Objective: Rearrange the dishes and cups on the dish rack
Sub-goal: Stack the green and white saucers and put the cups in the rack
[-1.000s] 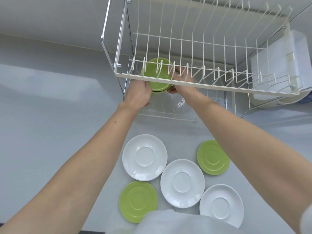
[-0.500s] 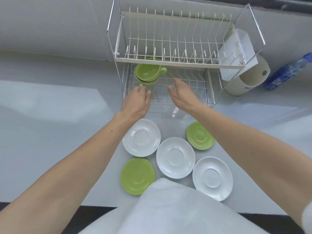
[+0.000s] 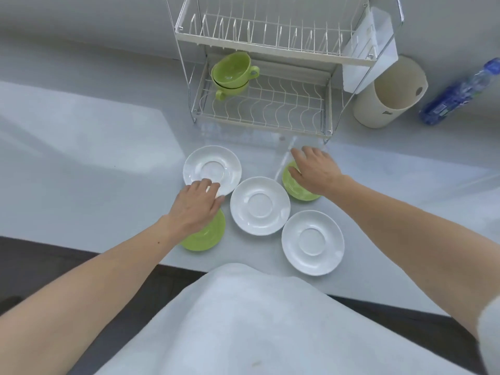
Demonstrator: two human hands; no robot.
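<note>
A white two-tier wire dish rack (image 3: 270, 50) stands at the back of the counter. Two stacked green cups (image 3: 232, 73) sit at the left end of its lower tier. In front lie three white saucers (image 3: 212, 169) (image 3: 260, 205) (image 3: 313, 242) and two green saucers (image 3: 208, 234) (image 3: 297, 189). My left hand (image 3: 196, 205) hovers open over the near-left green saucer, fingertips at the edge of the far-left white saucer. My right hand (image 3: 315, 169) is spread open over the right green saucer, hiding part of it. Neither hand holds anything.
A beige cylindrical container (image 3: 389, 96) and a blue plastic bottle (image 3: 460, 93) lie to the right of the rack. A clear utensil holder (image 3: 370, 50) hangs on the rack's right side. The counter's front edge (image 3: 135, 255) runs close to the near saucers.
Both hands let go of the green cups on the lower tier and drew back toward me, down over the saucers. The view has pulled back from the rack.
</note>
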